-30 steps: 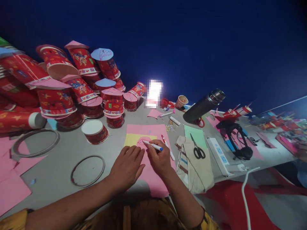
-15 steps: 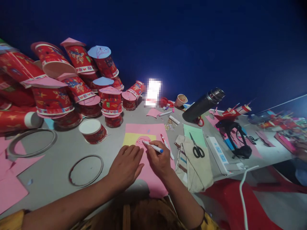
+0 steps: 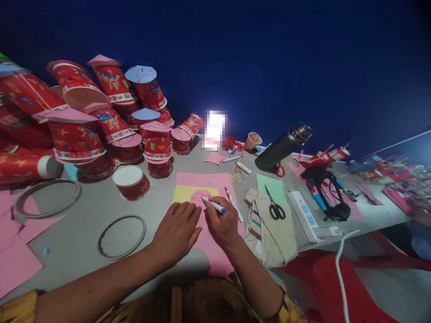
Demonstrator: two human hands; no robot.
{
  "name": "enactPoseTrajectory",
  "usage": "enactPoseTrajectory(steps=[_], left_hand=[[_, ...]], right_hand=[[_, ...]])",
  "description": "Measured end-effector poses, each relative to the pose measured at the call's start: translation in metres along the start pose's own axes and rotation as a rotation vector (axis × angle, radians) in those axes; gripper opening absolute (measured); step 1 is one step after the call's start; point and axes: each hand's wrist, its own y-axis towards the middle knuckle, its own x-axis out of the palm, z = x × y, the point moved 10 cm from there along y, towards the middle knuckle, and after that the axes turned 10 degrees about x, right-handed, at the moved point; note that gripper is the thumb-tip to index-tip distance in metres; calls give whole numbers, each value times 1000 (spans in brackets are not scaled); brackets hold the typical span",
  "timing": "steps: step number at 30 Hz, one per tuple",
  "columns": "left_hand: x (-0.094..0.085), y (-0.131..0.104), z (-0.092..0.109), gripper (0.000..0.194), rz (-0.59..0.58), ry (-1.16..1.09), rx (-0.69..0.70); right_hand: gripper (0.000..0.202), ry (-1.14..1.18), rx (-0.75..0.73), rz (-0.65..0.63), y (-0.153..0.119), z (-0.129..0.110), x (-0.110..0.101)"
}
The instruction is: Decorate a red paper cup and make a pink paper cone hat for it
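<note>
Across the grey table (image 3: 84,215) it's mostly craft clutter, with the big heap of red paper cups (image 3: 101,121) piled toward the far left corner and one lone upturned cup (image 3: 132,182) sitting just in front of it. Near the middle of the near edge lies a pink paper sheet (image 3: 215,179) with a smaller yellow sheet (image 3: 183,194) on top, and that's where both hands are. The left hand (image 3: 177,231) is flat on the paper, fingers pressed together, holding it down. The right hand (image 3: 222,223) is pinching a white marker with a blue cap (image 3: 214,205), tip touching a round pink shape (image 3: 198,196) at the yellow sheet's right edge. Just beside the right hand lies a red-capped marker (image 3: 233,204) on the pink sheet. Further right there's a beige cloth bag (image 3: 272,229) with black scissors (image 3: 275,207) on it, then a white power strip (image 3: 305,215). A dark flask (image 3: 283,148) lies tipped over toward the far edge.
</note>
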Motion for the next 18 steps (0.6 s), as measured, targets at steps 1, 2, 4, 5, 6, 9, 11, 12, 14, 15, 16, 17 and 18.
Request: enactPoseTrajectory(steps=[1,2,4,5,6,9,11,12,14,15,16,17,18], left_hand=[[0,0,0,39,-2,1,1],[0,0,0,39,-3,1,4],[0,1,1,38,-4,6,9],[-1,1,1,38,-7,11,11],[-1,1,1,38,-11,16,11],[-2,2,1,37,-28,12,7],[-3,2,1,36,-39,-2,8],[-3,2,1,36,-40,-8,9],[-4,3,1,36,-36,-14,9],[-5,3,1,35,-32,-16,6],[-5,3,1,34,-32,-20,3],[-5,3,1,33,-34,-25,0],[-5,3,0,33,-38,-31,-1]], right_hand=[[19,-9,11,13,0,1,-2],[19,-13,32,25,0,4,-5],[20,-6,80,39,0,9,-10],[20,1,95,37,0,10,-10],[21,9,100,30,0,10,-10],[21,9,64,7,0,6,-6],[21,-11,40,16,0,4,-6],[21,-20,39,30,0,4,-8],[22,-23,58,63,-1,5,-13],[23,-17,70,74,-1,6,-15],[23,-11,78,77,-1,6,-15],[23,-5,81,74,-2,6,-15],[23,-3,77,67,-1,5,-14]])
